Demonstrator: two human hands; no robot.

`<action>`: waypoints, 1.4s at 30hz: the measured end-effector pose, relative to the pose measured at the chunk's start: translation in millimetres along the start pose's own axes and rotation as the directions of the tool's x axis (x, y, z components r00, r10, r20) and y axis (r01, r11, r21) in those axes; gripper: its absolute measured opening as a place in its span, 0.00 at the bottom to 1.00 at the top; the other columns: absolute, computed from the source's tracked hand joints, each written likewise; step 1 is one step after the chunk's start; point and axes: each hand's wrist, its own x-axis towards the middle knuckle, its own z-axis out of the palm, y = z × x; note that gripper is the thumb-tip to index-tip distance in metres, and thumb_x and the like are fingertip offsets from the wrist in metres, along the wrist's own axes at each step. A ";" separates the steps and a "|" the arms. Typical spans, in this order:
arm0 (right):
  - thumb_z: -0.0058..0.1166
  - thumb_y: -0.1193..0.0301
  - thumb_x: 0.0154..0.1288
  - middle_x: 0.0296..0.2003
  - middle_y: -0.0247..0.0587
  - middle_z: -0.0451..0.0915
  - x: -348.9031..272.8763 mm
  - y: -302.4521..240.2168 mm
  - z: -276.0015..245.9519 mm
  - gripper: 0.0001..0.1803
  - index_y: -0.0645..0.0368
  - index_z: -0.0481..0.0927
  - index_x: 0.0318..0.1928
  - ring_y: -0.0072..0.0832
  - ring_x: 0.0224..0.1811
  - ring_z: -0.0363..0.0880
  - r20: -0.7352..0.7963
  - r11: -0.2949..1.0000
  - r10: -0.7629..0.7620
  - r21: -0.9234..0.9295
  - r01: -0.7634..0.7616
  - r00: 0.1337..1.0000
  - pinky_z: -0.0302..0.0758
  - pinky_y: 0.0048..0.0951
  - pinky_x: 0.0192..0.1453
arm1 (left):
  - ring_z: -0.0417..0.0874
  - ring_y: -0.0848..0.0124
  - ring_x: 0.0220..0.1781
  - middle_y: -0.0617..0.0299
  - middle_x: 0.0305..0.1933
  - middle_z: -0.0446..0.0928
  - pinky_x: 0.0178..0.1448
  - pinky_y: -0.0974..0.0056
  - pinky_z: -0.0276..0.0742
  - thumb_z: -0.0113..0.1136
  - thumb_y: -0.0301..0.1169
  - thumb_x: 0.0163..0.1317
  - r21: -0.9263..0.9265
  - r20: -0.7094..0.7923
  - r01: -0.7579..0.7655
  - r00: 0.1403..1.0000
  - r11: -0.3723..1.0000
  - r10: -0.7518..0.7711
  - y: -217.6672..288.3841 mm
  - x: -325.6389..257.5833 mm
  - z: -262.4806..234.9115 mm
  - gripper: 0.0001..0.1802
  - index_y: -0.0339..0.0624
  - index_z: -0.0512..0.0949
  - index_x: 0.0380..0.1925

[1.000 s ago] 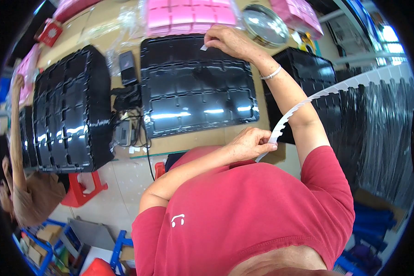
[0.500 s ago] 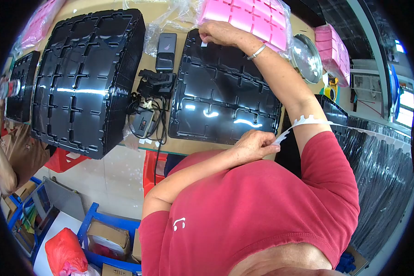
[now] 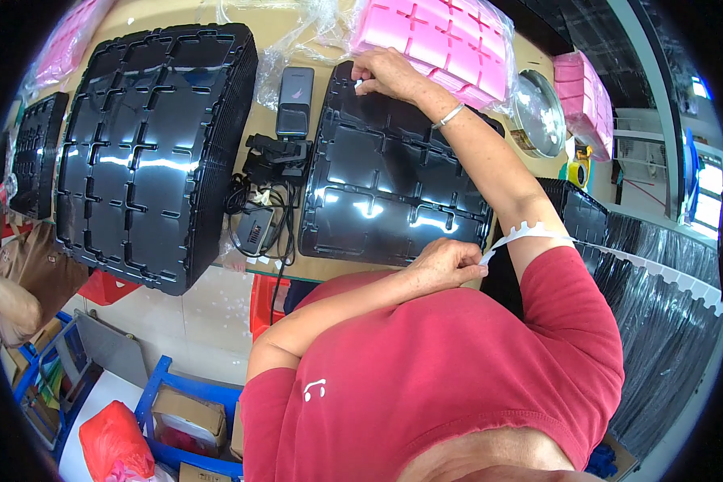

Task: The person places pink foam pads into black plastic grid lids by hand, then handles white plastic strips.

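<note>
My right hand (image 3: 390,74) reaches across to the far left corner of a black plastic blister tray (image 3: 369,153). Its thumb and forefinger are closed around a small white sticker (image 3: 358,83) at the tray's surface; whether the sticker touches the tray I cannot tell. Close to my body, at the tray's near edge, my left hand (image 3: 446,265) pinches the end of a white strip (image 3: 530,230) with a notched edge. That strip runs over my right forearm and trails off to the right.
A tall stack of black trays (image 3: 136,153) stands left. Between the stacks lie a phone-like device (image 3: 295,100) and tangled black cables (image 3: 285,217). Pink trays (image 3: 434,36) in clear wrap, a round clear-lidded container (image 3: 538,112) and yellow tape (image 3: 578,170) sit beyond. Another person's arm (image 3: 12,297) shows far left.
My right hand stays at the tray corner, its thumb now beside the white sticker. My left hand keeps the strip, and more of its notched length shows at the right. The whole view has shifted slightly.
</note>
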 end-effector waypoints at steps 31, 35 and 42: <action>0.58 0.74 0.58 0.30 0.39 0.74 -110.2 -58.1 -37.3 0.03 0.58 0.77 0.32 0.36 0.36 0.72 -0.703 0.997 0.073 0.072 -0.031 0.708 0.69 0.34 0.43 | 0.82 0.63 0.26 0.54 0.24 0.80 0.33 0.59 0.74 0.66 0.38 0.55 0.070 0.050 0.035 0.998 0.997 -0.039 11.9 -3.3 12.9 0.13 0.38 0.80 0.28; 0.57 0.72 0.64 0.31 0.34 0.78 -238.3 -75.9 -18.2 0.05 0.60 0.78 0.38 0.20 0.32 0.74 -0.509 0.785 0.574 0.564 -0.254 0.642 0.71 0.23 0.38 | 0.78 0.78 0.26 0.61 0.23 0.80 0.32 0.67 0.72 0.65 0.36 0.59 0.108 0.111 0.017 0.993 0.994 -0.029 23.7 -5.9 15.3 0.12 0.37 0.81 0.32; 0.57 0.74 0.62 0.28 0.38 0.76 -423.5 -185.7 13.3 0.04 0.61 0.76 0.35 0.25 0.32 0.76 -0.200 0.485 0.865 0.565 -0.667 0.460 0.73 0.26 0.37 | 0.78 0.76 0.24 0.58 0.22 0.80 0.31 0.65 0.73 0.66 0.37 0.57 0.197 0.099 0.064 0.991 0.978 -0.085 0.9 -5.4 39.1 0.13 0.38 0.81 0.30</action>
